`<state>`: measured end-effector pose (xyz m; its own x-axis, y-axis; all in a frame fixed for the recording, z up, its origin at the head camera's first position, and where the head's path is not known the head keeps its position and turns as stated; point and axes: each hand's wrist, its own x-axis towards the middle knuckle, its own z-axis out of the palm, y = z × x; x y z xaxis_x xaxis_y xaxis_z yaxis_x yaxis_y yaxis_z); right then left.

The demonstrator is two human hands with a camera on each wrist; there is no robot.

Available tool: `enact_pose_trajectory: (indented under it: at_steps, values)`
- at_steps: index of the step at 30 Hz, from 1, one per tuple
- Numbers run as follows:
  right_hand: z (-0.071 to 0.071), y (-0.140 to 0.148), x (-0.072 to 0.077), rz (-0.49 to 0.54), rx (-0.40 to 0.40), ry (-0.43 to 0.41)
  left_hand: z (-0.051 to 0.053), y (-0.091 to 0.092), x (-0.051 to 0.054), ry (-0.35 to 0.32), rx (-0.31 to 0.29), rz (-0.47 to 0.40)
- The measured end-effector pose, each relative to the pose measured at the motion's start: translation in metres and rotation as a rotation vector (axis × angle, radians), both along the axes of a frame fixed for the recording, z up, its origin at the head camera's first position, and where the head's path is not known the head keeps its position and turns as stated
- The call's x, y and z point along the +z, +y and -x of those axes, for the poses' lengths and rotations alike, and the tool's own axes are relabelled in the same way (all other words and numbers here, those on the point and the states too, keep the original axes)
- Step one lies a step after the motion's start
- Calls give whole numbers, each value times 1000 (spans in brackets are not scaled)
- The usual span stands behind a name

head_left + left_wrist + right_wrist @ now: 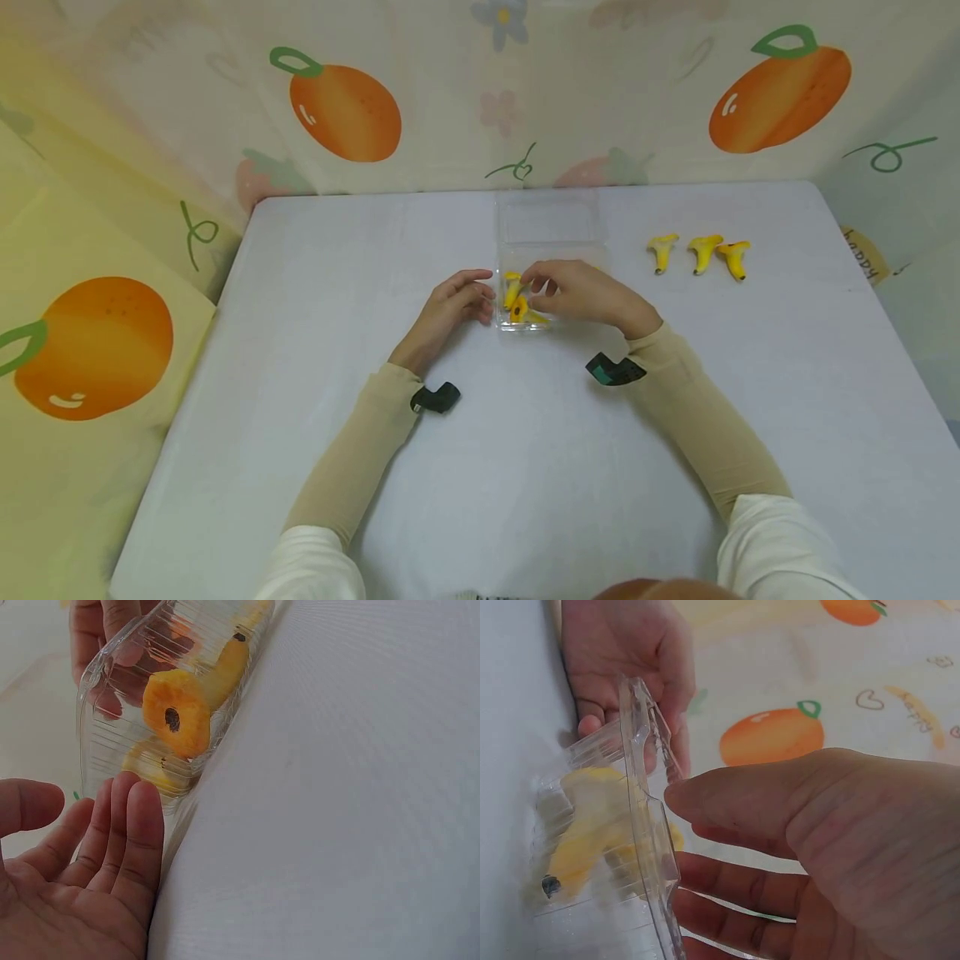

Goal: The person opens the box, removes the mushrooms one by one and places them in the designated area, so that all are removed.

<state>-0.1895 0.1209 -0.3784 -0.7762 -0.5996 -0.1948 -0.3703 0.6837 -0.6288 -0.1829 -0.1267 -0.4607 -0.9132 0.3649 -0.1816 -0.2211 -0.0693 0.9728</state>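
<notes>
A clear plastic box lies in front of me with its lid folded back, holding several yellow trumpet-shaped mushrooms. One mushroom shows an orange cap with a dark centre through the ribbed wall. Another mushroom lies with its dark stem end down. My left hand is beside the box's left wall, its fingers straight and the tips at or very near the plastic. Over the box's right side is my right hand, fingers loosely bent and thumb apart from them; I see nothing gripped, though the box wall partly hides its fingertips.
On the white table, to the right of the box, three more yellow mushrooms lie in a row. The raised lid extends toward the table's back edge. A fruit-printed curtain hangs behind.
</notes>
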Motion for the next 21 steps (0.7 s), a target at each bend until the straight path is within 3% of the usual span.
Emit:
enact_pose_trajectory:
  at_steps: [8, 21]
  values:
    - [0, 2, -6, -1, 38, -86, -1, 1, 2, -4, 8, -21]
    - [1, 3, -12, -33, 55, -96, 1, 1, 1, -3, -2, 9]
